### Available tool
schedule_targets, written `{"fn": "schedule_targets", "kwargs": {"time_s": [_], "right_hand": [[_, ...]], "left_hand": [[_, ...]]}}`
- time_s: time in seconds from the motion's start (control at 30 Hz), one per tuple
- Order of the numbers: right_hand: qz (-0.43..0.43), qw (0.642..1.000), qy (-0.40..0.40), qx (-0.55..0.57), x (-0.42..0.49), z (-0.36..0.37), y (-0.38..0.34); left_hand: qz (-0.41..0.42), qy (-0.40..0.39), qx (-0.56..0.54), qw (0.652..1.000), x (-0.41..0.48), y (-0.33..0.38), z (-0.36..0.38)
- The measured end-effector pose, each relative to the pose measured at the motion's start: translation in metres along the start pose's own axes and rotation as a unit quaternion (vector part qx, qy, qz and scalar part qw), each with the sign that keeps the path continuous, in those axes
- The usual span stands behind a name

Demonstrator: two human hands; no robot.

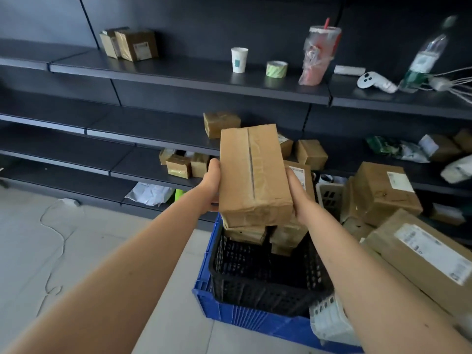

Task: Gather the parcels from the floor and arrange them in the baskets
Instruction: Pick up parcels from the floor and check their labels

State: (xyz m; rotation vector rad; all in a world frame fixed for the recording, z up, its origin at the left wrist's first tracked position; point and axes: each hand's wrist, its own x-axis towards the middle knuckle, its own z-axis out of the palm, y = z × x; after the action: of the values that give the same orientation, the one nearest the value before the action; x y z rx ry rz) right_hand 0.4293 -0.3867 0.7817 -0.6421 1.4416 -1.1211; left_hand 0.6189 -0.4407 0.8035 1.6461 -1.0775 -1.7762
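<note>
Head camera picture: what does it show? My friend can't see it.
A left hand and a right hand hold a taped cardboard parcel over a black basket set in a blue crate, with small parcels already inside. Other parcels lie on dark shelves behind and piled at the right.

Both my bare arms stretch forward. My left hand (pixel 211 186) and right hand (pixel 298 198) grip 1 box (pixel 252 175) from either side, thumbs along its edges, fingers curled beneath.

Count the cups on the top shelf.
2: a white paper cup just left of the tape roll, and a bagged plastic cup with a red straw right of it. None seems hidden.
</note>
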Motion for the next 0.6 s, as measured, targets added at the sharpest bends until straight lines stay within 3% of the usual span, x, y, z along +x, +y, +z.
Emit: {"fn": "schedule_targets", "kwargs": {"time_s": [0.37, 0.6], "right_hand": [[-0.02, 0.992, -0.083, -0.093, -0.027, -0.109, 0.026], [-0.004, 0.972, -0.174, -0.16, -0.047, -0.121, 0.028]], "left_hand": [[-0.004, 0.093, -0.107, 0.99, -0.045, -0.068, 0.113], [-0.029, 0.164, -0.184, 0.969, -0.093, -0.112, 0.131]]}}
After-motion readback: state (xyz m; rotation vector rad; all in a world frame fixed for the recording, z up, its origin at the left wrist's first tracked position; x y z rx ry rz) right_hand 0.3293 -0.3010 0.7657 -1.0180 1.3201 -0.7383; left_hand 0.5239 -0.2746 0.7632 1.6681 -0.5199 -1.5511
